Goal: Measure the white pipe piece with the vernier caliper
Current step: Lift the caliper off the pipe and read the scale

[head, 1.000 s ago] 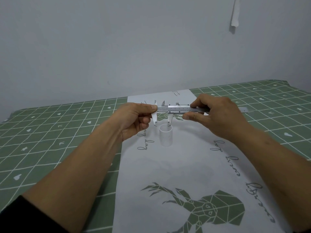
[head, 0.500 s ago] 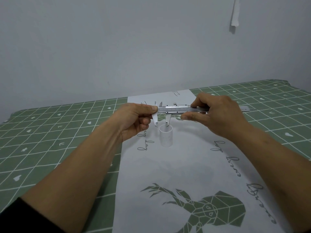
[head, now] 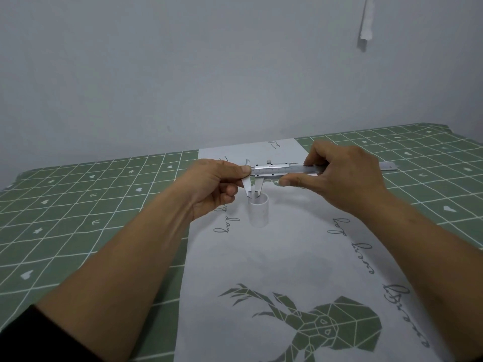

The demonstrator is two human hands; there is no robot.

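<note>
Short white pipe piece standing upright on the bench, on the pale middle strip of a green checked cloth, open end up. Just above it, a steel caliper held level, beam running left to right, its two long lower jaws pointing down with a narrow gap between them. Jaw tips down at the near left part of the pipe's rim, seemingly dipping just inside the opening; whether touching the wall, cannot tell.

Left hand pinching the caliper's left end, thumb on top by the fixed jaw, other fingers curled beneath, just beside the pipe but not touching it. Right hand closed round the beam to the right of the slider, fingers over the top, thumb stretched out underneath toward the slider. Far end of the beam poking out beyond the right hand.

Both forearms bare, reaching in from the near edge; a dark sleeve at lower left. Green deer print on the pale strip near the viewer, cursive lettering along the strip on either side of the pipe. Plain grey wall behind the bench, with a white strip hanging at upper right.
</note>
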